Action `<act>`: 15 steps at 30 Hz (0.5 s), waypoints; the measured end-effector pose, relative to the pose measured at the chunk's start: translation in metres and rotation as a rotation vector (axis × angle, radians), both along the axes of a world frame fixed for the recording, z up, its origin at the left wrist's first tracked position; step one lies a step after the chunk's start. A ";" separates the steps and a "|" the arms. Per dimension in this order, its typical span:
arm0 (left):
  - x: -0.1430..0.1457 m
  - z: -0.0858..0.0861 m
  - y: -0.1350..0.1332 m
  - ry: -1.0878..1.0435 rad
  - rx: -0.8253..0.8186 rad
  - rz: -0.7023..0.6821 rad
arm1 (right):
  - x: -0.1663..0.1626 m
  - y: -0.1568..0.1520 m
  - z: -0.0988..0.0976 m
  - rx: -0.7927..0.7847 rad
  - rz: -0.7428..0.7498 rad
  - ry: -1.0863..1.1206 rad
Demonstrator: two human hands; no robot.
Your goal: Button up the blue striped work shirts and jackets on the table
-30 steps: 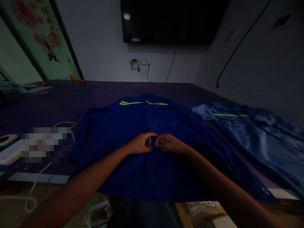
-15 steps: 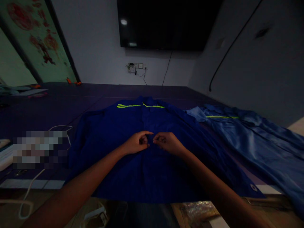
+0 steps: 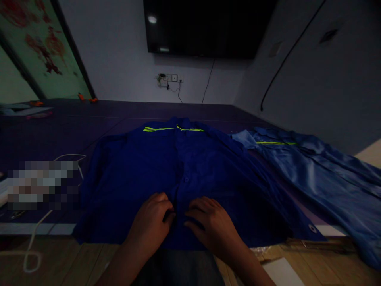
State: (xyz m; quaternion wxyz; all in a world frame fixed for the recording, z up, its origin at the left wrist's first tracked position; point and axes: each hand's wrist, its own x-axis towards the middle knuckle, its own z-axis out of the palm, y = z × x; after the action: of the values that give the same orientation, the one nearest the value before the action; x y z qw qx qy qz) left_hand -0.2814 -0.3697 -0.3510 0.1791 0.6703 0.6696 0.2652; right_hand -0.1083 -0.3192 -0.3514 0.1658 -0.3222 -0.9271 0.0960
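A dark blue work jacket (image 3: 208,174) with yellow-green stripes near the collar lies flat on a dark purple surface (image 3: 74,123), front side up. My left hand (image 3: 151,220) and my right hand (image 3: 210,222) rest close together on the jacket's front placket near its lower hem. Both have their fingers curled and pinched onto the cloth edges there. A fastened button (image 3: 186,179) shows on the placket just above my hands.
A second, lighter blue jacket (image 3: 315,174) lies to the right, partly under the first. A white cable (image 3: 44,214) loops at the left by a blurred patch. A dark screen (image 3: 205,26) hangs on the far wall above a socket (image 3: 166,78).
Both hands have moved down the placket from the jacket's middle toward its hem, closer to me. The button they were pinching is left fastened. The view has shifted slightly.
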 end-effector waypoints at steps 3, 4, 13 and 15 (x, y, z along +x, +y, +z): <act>0.003 -0.006 0.000 0.010 0.010 0.007 | 0.002 -0.001 -0.004 -0.005 -0.057 0.144; 0.005 -0.006 0.000 0.001 0.013 0.004 | 0.004 -0.001 -0.004 -0.024 -0.090 0.215; 0.031 -0.005 0.001 -0.020 0.027 -0.115 | 0.020 -0.002 -0.017 -0.388 -0.361 0.674; 0.033 -0.006 0.003 0.003 0.020 -0.130 | 0.019 -0.003 -0.020 -0.427 -0.399 0.725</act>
State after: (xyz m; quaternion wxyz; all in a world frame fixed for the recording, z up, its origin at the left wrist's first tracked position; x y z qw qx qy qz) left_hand -0.2479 -0.3667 -0.3567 0.1880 0.7147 0.6221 0.2586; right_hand -0.0888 -0.3217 -0.3709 0.4242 -0.4668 -0.6888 0.3574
